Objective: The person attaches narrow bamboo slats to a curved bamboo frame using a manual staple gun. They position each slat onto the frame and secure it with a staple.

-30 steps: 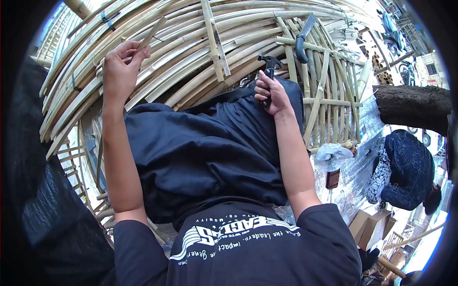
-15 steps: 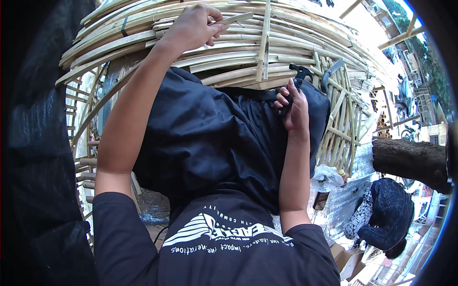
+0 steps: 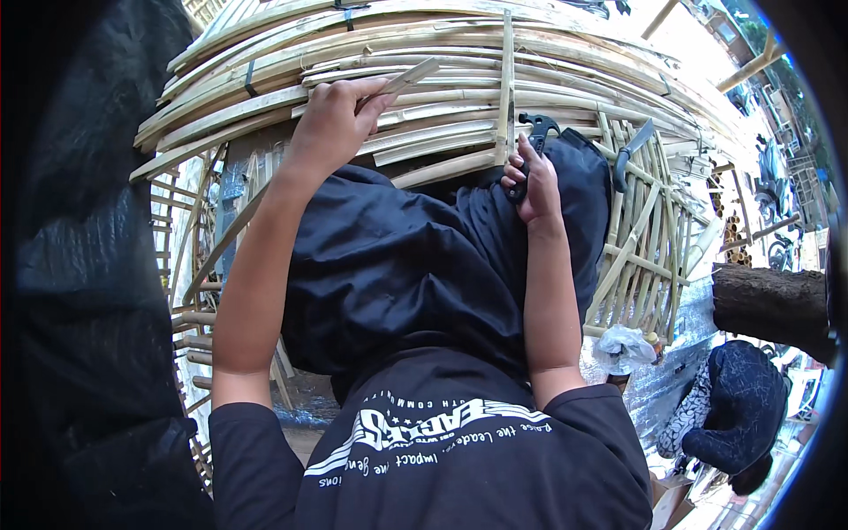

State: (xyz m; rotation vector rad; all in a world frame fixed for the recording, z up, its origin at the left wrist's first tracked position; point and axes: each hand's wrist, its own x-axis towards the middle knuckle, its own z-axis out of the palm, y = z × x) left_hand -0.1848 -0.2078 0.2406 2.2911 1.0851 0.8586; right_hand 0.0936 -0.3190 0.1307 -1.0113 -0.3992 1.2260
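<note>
My left hand (image 3: 338, 124) is closed round a short, flat bamboo strip (image 3: 413, 74), whose free end points up and to the right. Below it lies a stack of long split bamboo slats (image 3: 442, 53). My right hand (image 3: 537, 184) grips a black claw hammer (image 3: 537, 126) by its handle, head up, over my right thigh. Just left of the hammer head, a narrow bamboo crosspiece (image 3: 506, 88) runs across the slats. Right of the hammer, a knife with a dark handle (image 3: 622, 168) rests on a bamboo lattice (image 3: 638, 238).
A clear plastic bag (image 3: 624, 348) sits at the lattice's near end. To the right a thick log (image 3: 768, 300) juts in, and a person in dark clothing (image 3: 738, 406) bends low. Dark sheeting (image 3: 97, 265) hangs along the left, beside more bamboo framework (image 3: 199, 327).
My left hand has come nearer to me and left along the slats with the strip. The hammer in my right hand has shifted left toward the crosspiece. The whole view has swung slightly.
</note>
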